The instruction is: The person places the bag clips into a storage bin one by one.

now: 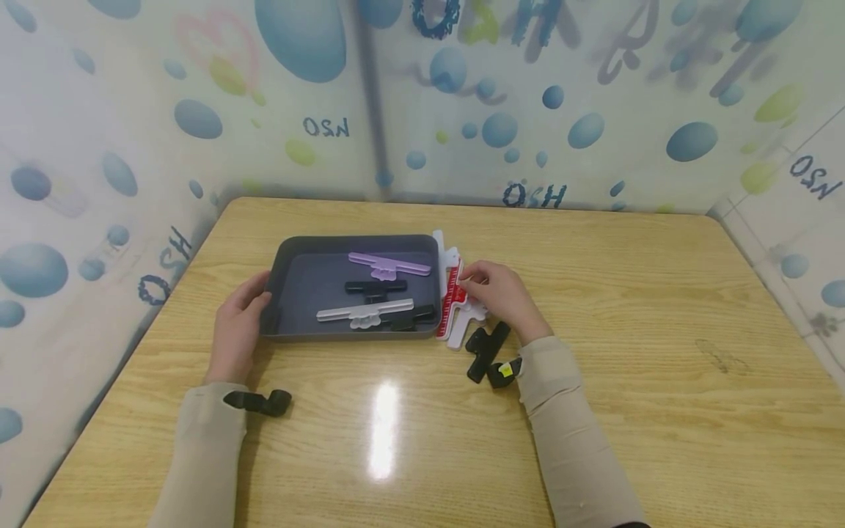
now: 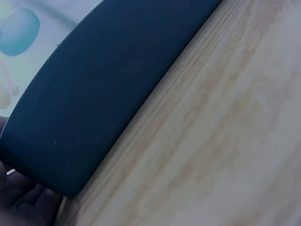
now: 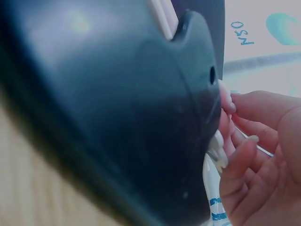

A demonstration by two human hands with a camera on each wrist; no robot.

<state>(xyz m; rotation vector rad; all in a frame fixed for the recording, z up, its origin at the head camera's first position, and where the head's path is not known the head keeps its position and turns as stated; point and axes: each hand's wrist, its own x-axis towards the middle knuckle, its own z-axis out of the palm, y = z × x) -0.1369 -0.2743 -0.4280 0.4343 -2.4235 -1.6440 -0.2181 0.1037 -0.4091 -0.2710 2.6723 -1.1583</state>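
Head view: my right hand [image 1: 499, 295] pinches the red clip [image 1: 450, 302] between fingertips, just beside the right end of the gray tray [image 1: 300, 286], while my left hand [image 1: 235, 330] holds its left end.

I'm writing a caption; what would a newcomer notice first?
Probably first, the dark grey rectangular tray, left of centre on the wooden table, holding a long lilac plastic clip among others. Next, just right of the tray, the red-and-white plastic clip at the right hand.
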